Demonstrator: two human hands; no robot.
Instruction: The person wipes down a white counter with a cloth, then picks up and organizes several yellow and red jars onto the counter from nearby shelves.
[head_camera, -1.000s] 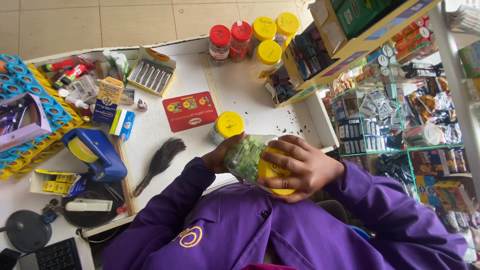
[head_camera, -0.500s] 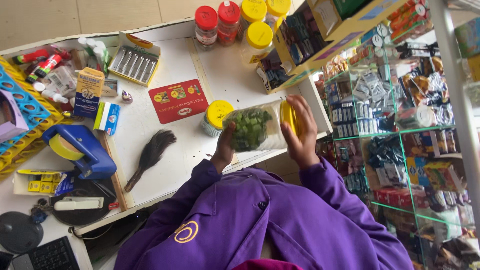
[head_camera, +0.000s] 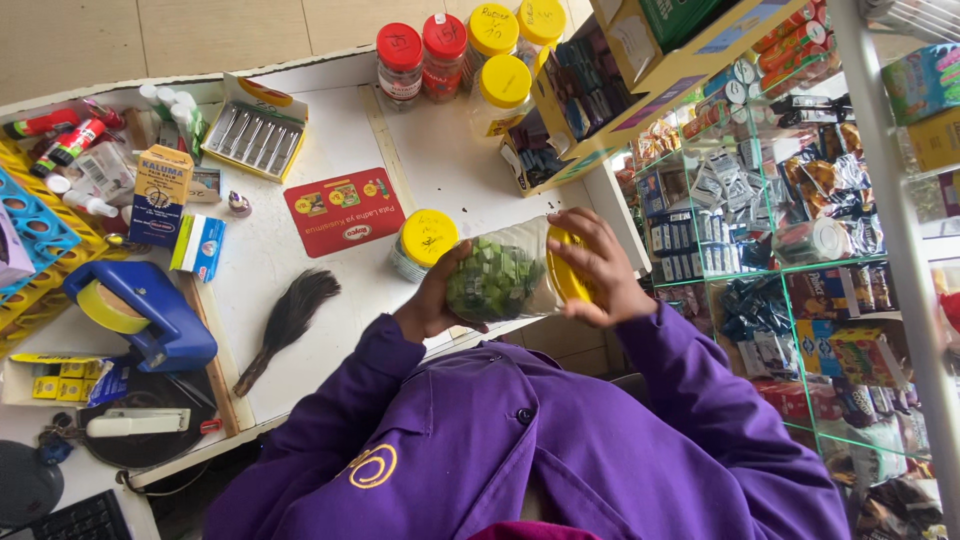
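A clear plastic jar (head_camera: 500, 280) of small green pieces is held sideways above the near edge of the white surface (head_camera: 330, 150). It looks light and stiff but smooth, best gripped around its body. The left hand (head_camera: 440, 300) wraps the jar's base; the right hand (head_camera: 600, 270) closes its fingers around the yellow lid (head_camera: 565, 268). Another yellow-lidded jar (head_camera: 425, 240) stands just left.

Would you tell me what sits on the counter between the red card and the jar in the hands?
In the head view, a small yellow-lidded jar stands between the red card and the held jar of green pieces.
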